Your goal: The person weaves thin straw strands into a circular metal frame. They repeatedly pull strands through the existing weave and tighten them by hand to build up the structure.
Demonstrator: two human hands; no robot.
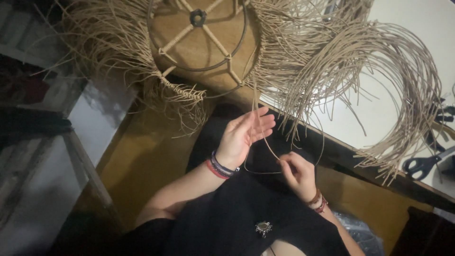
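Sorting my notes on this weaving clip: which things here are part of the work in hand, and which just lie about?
In use: left hand, right hand, the single strand between them, round wire frame, bundle of straw-coloured strands.
Lying about: scissors, white table.

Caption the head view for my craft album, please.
Left hand and right hand work one strand below a fringed frame.

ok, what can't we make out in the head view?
- Wire frame: top cut off by the upper edge.
- Right hand: fingertips curl inward, so the grip on the strand is hidden.
- Left hand: strand contact unclear, too thin and dim.
- Scissors: blades run off the right edge.
- Shelving at left: dark and blurred, contents unreadable.
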